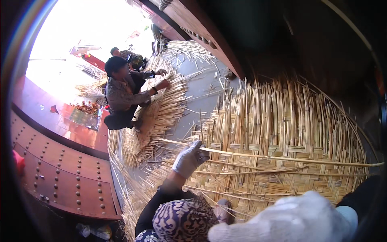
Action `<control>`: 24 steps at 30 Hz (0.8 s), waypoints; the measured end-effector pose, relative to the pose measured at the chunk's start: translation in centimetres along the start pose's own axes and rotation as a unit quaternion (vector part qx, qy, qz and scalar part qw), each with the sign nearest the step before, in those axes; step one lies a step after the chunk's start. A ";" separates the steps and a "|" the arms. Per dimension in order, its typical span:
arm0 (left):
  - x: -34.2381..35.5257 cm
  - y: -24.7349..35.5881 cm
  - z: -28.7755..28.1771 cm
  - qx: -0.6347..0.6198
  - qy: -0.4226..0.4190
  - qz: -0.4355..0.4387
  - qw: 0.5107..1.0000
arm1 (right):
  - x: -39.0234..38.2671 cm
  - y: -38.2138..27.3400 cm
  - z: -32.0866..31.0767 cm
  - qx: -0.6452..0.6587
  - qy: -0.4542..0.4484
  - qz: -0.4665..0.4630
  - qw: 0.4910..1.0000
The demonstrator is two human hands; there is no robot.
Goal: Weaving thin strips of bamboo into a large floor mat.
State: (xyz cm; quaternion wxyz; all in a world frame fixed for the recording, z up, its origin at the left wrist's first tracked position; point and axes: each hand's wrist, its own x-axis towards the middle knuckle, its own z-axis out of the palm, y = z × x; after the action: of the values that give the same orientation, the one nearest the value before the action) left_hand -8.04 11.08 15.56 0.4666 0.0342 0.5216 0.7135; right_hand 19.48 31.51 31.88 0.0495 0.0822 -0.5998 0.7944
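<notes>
1. Woven mat (262, 139): straw-coloured, takes up the right half of the view on the grey floor (207, 105). Flat weave on the near part, reed ends fanning out along the far edge.
2. Studded panel (66, 173): reddish, rows of round studs, lower left.
3. Second reed spread (163, 117): left of the mat, ragged ends, loose reeds scattered near it.
4. Co-worker (121, 90): dark cap, checked top, crouched at the second spread, both hands over it.
5. Long pale strip (282, 158): runs crosswise over the mat, left end out past the mat's left part, right end by its right rim. Can't tell if it touches the weave all along.
6. Patterned cloth (181, 218): dark and white, rounded, bottom centre, beside the left forearm.
7. Right hand (288, 220): white glove, close to camera, blurred, over the mat's near side. Can't tell finger state or whether it holds anything.
8. Left hand (191, 158): whitish glove, fingers bent together, pinching the strip near its left end.
</notes>
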 end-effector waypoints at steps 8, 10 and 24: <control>-3.8 0.4 1.7 0.025 -0.046 0.069 0.996 | 1.3 0.0 2.2 -0.296 -0.040 -0.217 0.930; -2.4 -0.6 0.2 0.010 -0.057 0.095 0.994 | 2.9 1.9 2.4 -0.278 -0.003 -0.265 0.923; 1.4 -0.8 1.2 -0.128 -0.076 0.079 0.986 | 7.2 4.7 4.1 -0.186 -0.184 -0.161 0.952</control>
State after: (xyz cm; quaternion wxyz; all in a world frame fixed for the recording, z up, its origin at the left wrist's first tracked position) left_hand -7.66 12.94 14.95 0.4475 0.0694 0.3848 0.8043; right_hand 11.84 26.13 29.92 0.0799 0.3116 -0.7146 0.6212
